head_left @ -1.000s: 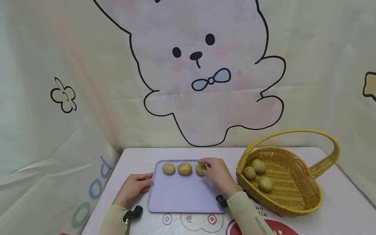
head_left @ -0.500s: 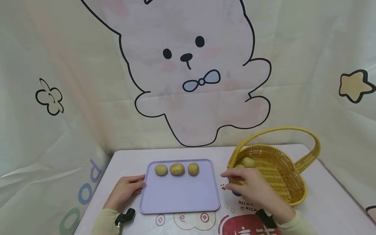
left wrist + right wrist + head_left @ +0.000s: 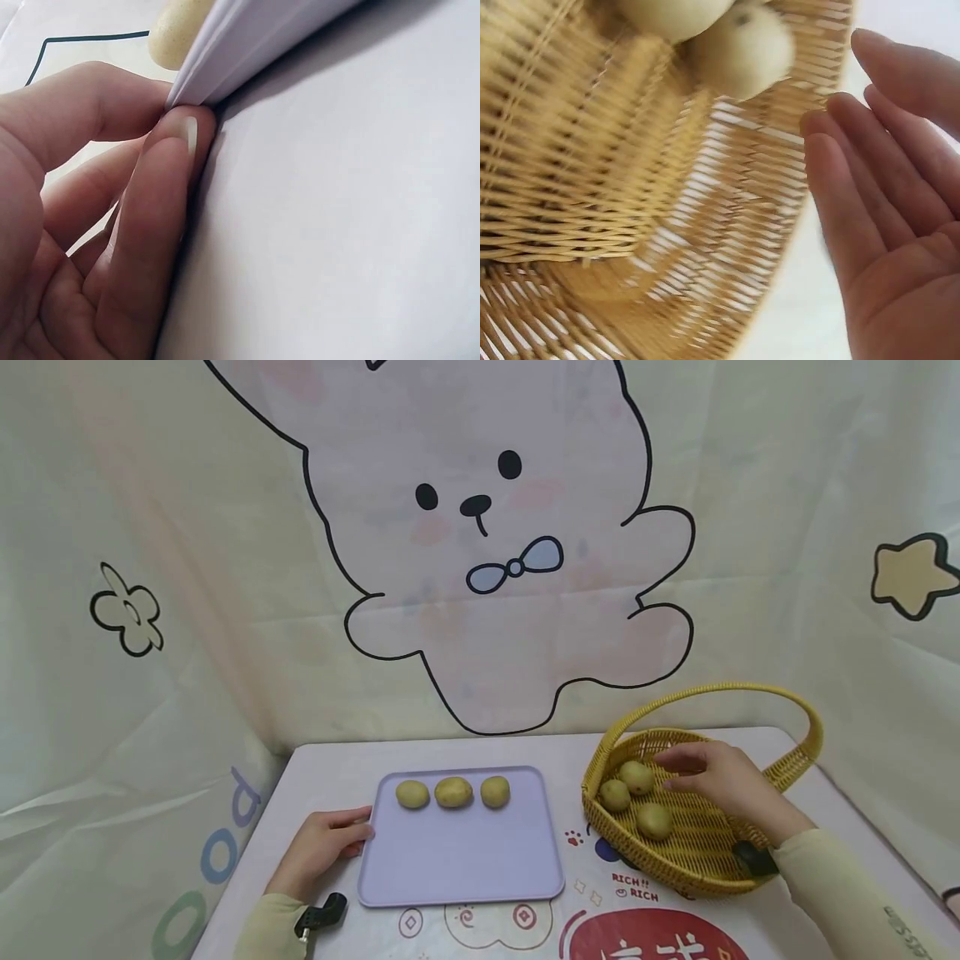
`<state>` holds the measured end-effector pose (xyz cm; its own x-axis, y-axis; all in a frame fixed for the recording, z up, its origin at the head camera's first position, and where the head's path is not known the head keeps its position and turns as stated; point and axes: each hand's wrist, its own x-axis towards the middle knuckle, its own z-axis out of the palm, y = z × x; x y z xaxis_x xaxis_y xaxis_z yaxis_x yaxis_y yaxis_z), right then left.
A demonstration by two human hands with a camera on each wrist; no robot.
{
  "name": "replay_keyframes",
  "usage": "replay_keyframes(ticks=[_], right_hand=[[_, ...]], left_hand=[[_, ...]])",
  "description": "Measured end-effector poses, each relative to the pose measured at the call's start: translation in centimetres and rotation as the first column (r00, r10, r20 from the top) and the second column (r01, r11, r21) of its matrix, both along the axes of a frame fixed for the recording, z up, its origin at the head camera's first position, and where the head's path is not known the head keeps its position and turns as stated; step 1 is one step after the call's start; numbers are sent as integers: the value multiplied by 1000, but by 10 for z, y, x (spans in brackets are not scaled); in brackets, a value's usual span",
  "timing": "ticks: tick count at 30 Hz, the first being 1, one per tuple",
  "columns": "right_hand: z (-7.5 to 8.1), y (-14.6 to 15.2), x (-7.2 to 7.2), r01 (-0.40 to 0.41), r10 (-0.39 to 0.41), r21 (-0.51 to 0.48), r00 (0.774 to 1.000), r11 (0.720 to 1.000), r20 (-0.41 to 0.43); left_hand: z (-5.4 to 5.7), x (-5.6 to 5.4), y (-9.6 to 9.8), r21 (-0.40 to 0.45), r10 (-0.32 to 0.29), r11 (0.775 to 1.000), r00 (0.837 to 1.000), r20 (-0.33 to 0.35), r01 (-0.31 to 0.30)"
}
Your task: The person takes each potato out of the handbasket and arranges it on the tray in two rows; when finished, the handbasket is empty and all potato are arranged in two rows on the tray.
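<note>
1. Pinching the purple tray (image 3: 461, 860) by its edge with the left hand (image 3: 317, 850).
2. Holding the right hand (image 3: 723, 779) over the basket (image 3: 701, 835), loosely spread.
3. Seeing three potatoes (image 3: 453, 792) lined up on the tray, three more potatoes (image 3: 654, 821) in the basket.

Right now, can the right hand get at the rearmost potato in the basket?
Likely yes: the right hand is over the basket, holding nothing, and nothing shows between its fingertips and that potato.
</note>
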<state>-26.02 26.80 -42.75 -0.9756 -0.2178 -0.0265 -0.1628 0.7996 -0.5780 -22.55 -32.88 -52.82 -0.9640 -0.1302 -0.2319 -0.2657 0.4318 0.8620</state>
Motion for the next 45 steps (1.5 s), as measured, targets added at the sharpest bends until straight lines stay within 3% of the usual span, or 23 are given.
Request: replay_keyframes(ticks=[7, 15, 34, 45], right_hand=[[-22, 5, -26, -12, 14, -31, 997, 999, 71], [-40, 10, -44, -40, 47, -51, 990, 998, 136], [-42, -1, -50, -73, 69, 25, 990, 997, 123], [-34, 8, -42, -42, 40, 63, 998, 997, 40]], left_hand=[[5, 1, -2, -1, 3, 1000, 1000, -11, -3], [-2, 0, 0, 39, 25, 999, 1000, -8, -25], [-5, -1, 0, 22, 5, 1000, 1000, -25, -5], [-6, -1, -2, 30, 16, 999, 1000, -24, -15]])
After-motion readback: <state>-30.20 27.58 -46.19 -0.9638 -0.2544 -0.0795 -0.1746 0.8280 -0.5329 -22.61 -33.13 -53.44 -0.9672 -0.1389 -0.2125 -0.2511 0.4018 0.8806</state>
